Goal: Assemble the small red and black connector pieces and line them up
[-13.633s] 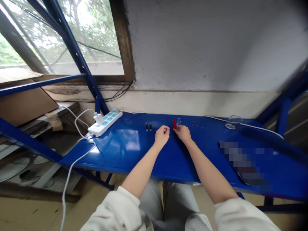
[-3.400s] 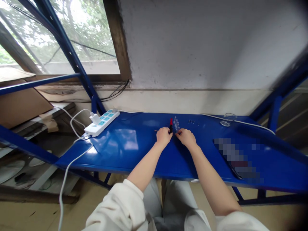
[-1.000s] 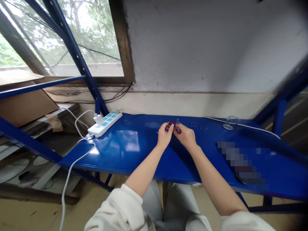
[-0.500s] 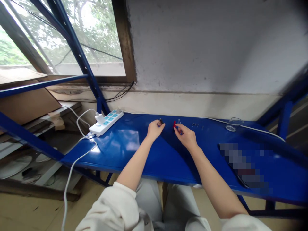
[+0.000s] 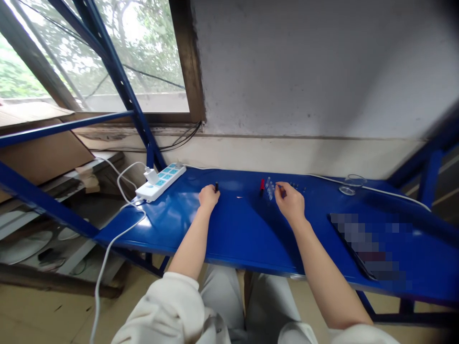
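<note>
My left hand [image 5: 209, 197] is closed around a small black cylinder [image 5: 216, 186], whose dark end sticks up past the fingers. On the blue tabletop [image 5: 244, 229], a small red piece [image 5: 262, 184] with a dark lower end lies left of several clear tube-like pieces [image 5: 270, 190]. My right hand [image 5: 291, 203] is just right of these clear pieces, fingers curled and thumb near the index finger. What its fingertips hold, if anything, is too small to make out. Between the hands lies a tiny pinkish sliver [image 5: 239, 197].
Several tiny parts [image 5: 297, 186] lie behind my right hand. A clear round dish [image 5: 347, 190] stands at the back right, near a cable. On the right lies a dark, blurred-out flat object [image 5: 366, 248]. A white power strip [image 5: 161, 181] with cords is at the left.
My left hand has moved left with the black cylinder. My right hand has moved right, away from the red piece, which now lies free on the tabletop. The pinkish sliver has come into view.
</note>
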The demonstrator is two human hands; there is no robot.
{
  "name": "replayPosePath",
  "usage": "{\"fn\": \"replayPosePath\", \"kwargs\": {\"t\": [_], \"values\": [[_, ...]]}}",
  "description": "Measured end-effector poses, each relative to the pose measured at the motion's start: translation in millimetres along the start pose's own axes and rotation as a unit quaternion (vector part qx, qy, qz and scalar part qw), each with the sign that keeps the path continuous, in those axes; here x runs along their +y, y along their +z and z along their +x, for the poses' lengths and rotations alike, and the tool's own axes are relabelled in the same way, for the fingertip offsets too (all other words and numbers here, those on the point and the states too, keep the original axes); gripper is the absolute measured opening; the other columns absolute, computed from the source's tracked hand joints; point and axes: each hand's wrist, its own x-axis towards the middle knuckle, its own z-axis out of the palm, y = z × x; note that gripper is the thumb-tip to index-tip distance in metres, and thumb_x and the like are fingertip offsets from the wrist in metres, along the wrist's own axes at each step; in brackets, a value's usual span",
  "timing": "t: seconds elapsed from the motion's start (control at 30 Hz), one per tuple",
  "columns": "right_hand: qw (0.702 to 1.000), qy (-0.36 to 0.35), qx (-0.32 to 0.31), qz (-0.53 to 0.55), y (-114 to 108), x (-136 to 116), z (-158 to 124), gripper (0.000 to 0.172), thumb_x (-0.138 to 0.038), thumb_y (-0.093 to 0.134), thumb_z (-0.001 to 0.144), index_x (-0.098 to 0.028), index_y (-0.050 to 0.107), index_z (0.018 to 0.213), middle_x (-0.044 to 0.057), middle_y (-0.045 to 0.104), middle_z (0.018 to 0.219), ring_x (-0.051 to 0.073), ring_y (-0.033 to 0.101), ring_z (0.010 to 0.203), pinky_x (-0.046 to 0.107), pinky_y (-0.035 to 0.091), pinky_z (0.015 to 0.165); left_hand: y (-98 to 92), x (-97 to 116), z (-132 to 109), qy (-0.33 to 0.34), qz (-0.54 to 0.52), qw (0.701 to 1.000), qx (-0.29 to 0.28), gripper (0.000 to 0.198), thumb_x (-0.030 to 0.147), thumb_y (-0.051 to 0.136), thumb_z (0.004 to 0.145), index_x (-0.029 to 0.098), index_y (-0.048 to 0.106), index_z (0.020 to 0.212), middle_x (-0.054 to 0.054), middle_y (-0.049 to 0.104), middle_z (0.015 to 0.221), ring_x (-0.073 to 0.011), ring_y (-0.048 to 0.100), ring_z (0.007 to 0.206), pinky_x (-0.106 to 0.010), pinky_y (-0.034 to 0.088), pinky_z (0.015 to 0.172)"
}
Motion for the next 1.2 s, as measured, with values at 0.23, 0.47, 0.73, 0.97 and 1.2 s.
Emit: {"fn": "replayPosePath", "kwargs": {"t": [0.23, 0.47, 0.73, 0.97, 1.2], "values": [[0.984, 0.117, -0.106, -0.079, -2.5, 20.0, 5.2, 0.021, -0.025, 0.044, 0.075, -0.019, 0.059, 0.088, 0.007, 0.063, 0.077, 0.019, 0.058, 0.069, 0.026, 0.036, 0.057, -2.6, 3.3, -2.5, -0.024, -0.001, 1.000, -0.004, 0.012, 0.031, 0.055, 0.072, 0.019, 0.060, 0.072, -0.007, 0.065, 0.079, -0.0211, 0.059, 0.080, -0.027, 0.041, 0.064], [0.965, 0.099, -0.203, -0.136, 5.0, 30.3, 3.2, 0.029, -0.022, 0.045, 0.072, -0.016, 0.062, 0.095, 0.012, 0.061, 0.096, 0.024, 0.056, 0.089, 0.032, 0.041, 0.068, -7.2, 13.0, -10.7, -0.042, -0.080, 0.991, 0.098, 0.048, 0.034, 0.066, 0.062, 0.017, 0.046, 0.102, -0.009, 0.055, 0.098, -0.0228, 0.050, 0.097, -0.032, 0.040, 0.077], [0.958, 0.081, -0.241, -0.130, 12.8, 26.3, -0.8, 0.029, -0.030, 0.047, 0.075, -0.017, 0.062, 0.097, 0.012, 0.058, 0.101, 0.026, 0.052, 0.095, 0.036, 0.041, 0.070, 12.6, 70.0, -56.5, 0.268, -0.176, 0.931, 0.175, 0.030, 0.019, 0.046, 0.078, 0.016, 0.044, 0.108, -0.011, 0.052, 0.101, -0.0205, 0.048, 0.095, -0.036, 0.037, 0.084], [0.964, 0.083, -0.214, -0.134, 20.7, 19.4, -3.3, 0.029, -0.036, 0.048, 0.077, -0.018, 0.061, 0.096, 0.012, 0.056, 0.101, 0.026, 0.049, 0.098, 0.038, 0.039, 0.073, 35.5, 89.4, -74.7, 0.367, -0.079, 0.926, 0.038, 0.054, 0.021, 0.037, 0.083, 0.025, 0.024, 0.134, -0.011, 0.039, 0.130, -0.0243, 0.038, 0.114, -0.040, 0.034, 0.088], [0.966, 0.087, -0.205, -0.131, 24.1, 16.8, -4.4, 0.028, -0.035, 0.048, 0.078, -0.017, 0.060, 0.096, 0.013, 0.055, 0.103, 0.028, 0.047, 0.100, 0.041, 0.038, 0.076, 47.4, 91.7, -61.8, 0.377, -0.024, 0.925, 0.024, 0.047, 0.012, 0.039, 0.080, 0.025, 0.039, 0.126, -0.010, 0.043, 0.126, -0.0251, 0.039, 0.111, -0.041, 0.034, 0.085]]}}
